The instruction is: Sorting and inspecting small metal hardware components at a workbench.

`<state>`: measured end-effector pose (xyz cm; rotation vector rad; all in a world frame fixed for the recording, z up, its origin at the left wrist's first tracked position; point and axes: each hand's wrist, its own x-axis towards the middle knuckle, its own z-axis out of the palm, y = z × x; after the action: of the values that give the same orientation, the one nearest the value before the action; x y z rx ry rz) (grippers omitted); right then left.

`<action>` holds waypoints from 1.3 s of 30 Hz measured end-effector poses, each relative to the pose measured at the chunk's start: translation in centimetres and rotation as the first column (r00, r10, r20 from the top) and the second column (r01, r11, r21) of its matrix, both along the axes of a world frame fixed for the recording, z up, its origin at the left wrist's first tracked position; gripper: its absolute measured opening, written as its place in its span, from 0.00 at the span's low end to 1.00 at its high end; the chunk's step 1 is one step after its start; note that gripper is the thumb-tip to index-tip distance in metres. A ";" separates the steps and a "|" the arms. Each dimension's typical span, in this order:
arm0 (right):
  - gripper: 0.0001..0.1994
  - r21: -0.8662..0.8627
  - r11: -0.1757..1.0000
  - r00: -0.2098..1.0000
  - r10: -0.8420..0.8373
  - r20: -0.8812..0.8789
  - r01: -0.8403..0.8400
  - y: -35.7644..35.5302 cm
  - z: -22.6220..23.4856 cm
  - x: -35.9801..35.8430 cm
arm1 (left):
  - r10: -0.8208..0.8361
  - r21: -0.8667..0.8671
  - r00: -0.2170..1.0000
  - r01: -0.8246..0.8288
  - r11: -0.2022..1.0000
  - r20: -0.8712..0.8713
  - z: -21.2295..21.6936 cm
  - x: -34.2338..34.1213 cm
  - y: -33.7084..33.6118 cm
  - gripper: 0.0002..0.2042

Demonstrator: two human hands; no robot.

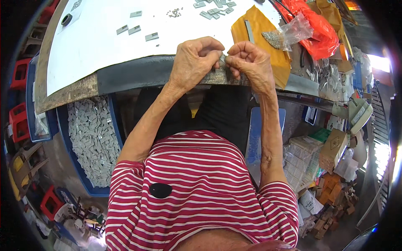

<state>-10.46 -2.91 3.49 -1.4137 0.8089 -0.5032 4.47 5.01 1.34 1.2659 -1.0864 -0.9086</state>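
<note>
My left hand point(193, 62) and my right hand point(250, 62) meet at the near edge of a white-topped worktable point(92, 46). Between their fingertips they pinch a small grey metal piece point(222, 58); most of it is hidden by the fingers. Both forearms rise from my red-and-white striped shirt point(197, 188). Loose grey metal plates point(140, 29) lie on the white surface, with several more point(215, 10) at the far edge.
A blue bin point(94, 138) full of grey metal plates stands under the table at left. A yellow envelope point(268, 37), a clear bag of small parts point(284, 35) and an orange plastic bag point(318, 29) lie right. Red stools point(19, 75), cardboard boxes point(333, 150) and a white basket point(301, 161) crowd the floor.
</note>
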 end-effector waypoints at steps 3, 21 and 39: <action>0.07 -0.008 0.999 0.997 0.049 -0.056 -0.049 -0.3 0.4 -0.1 | -0.031 -0.019 1.000 0.031 0.999 0.001 0.0 0.1 0.1 0.06; 0.05 -0.130 0.991 0.999 0.032 -0.042 -0.037 0.4 0.6 0.4 | -0.018 0.006 0.997 0.019 1.000 -0.078 -0.1 0.4 0.2 0.07; 0.06 -0.077 0.996 0.999 0.034 -0.042 -0.037 0.4 0.1 1.2 | -0.023 -0.037 0.989 0.018 0.999 -0.146 -0.4 0.5 0.2 0.07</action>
<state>-9.24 -2.48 3.60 -1.5124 0.8026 -0.4840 4.98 5.25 0.98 1.1421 -0.9972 -0.9778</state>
